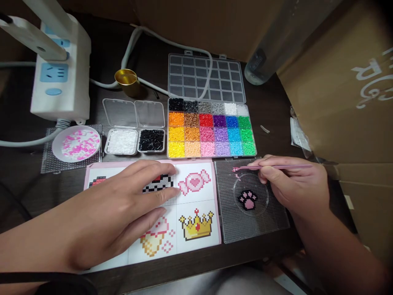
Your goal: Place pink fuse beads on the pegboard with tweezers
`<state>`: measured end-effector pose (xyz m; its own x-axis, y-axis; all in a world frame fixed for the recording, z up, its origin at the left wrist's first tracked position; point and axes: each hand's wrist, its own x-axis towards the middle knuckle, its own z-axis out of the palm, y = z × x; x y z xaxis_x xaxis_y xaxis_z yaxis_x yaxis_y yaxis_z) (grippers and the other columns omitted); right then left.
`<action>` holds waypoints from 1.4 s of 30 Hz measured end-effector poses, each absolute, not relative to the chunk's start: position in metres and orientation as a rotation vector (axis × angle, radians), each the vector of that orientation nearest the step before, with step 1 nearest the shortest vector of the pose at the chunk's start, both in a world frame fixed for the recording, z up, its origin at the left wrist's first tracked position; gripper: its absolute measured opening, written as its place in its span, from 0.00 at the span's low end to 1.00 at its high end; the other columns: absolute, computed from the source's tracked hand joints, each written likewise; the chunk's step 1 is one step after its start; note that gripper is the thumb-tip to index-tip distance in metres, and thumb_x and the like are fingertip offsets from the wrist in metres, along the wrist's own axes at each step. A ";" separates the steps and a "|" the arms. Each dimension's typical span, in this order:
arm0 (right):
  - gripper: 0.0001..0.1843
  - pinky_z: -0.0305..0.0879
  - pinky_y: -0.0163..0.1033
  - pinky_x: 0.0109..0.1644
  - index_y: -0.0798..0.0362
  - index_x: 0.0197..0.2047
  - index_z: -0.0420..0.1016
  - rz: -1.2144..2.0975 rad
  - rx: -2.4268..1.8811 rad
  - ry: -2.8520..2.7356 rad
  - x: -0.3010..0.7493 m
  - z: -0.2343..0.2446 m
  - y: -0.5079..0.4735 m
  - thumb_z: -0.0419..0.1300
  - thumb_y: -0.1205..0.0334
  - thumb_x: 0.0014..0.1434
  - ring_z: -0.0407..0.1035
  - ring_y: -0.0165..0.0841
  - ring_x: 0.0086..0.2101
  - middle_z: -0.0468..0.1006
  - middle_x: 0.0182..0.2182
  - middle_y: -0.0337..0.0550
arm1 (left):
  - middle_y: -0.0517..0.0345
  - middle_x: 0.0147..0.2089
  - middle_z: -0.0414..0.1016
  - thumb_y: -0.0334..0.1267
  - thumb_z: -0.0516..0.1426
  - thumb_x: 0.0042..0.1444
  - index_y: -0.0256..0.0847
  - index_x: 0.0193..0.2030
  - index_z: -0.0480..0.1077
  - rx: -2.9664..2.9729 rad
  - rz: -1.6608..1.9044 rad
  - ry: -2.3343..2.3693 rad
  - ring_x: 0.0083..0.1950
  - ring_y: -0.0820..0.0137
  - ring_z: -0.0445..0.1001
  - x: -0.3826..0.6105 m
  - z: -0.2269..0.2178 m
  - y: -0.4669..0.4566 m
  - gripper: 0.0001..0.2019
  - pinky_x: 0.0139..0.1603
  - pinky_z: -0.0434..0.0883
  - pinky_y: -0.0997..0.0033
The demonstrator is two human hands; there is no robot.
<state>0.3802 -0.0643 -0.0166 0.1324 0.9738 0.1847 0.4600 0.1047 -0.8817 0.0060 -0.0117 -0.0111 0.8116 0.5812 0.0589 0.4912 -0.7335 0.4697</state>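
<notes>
My left hand (123,205) lies flat, fingers spread, on a pattern sheet (196,213) printed with pixel pictures: a pink candy, a gold crown, a cupcake. My right hand (291,184) grips pink tweezers (270,167) whose tip reaches the top left of a clear pegboard (254,225), where a few pink beads sit. A black and pink paw made of beads (248,200) rests on the pegboard under a round clear disc, just left of my right hand.
Behind the sheet stands an open organizer of coloured beads (211,135), a small box of white and black beads (135,141), and a dish of pink and white beads (76,143). A power strip (58,69), gold cap (126,80), bottle (276,41) and cardboard box (346,94) surround them.
</notes>
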 end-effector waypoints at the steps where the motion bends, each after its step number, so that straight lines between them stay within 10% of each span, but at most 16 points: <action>1: 0.15 0.87 0.40 0.41 0.44 0.29 0.89 0.710 -1.493 -1.466 0.380 -0.017 -0.064 0.72 0.71 0.66 0.89 0.37 0.35 0.93 0.35 0.39 | 0.61 0.75 0.75 0.39 0.51 0.80 0.61 0.67 0.80 2.555 0.285 0.799 0.74 0.56 0.76 0.006 -0.011 -0.012 0.20 0.69 0.80 0.62; 42: 0.17 0.88 0.38 0.40 0.44 0.29 0.88 0.677 -1.522 -1.489 0.380 -0.015 -0.064 0.70 0.75 0.64 0.90 0.37 0.35 0.93 0.35 0.37 | 0.61 0.76 0.74 0.39 0.51 0.80 0.62 0.68 0.78 2.579 0.281 0.795 0.74 0.57 0.76 0.004 -0.013 -0.012 0.20 0.69 0.80 0.62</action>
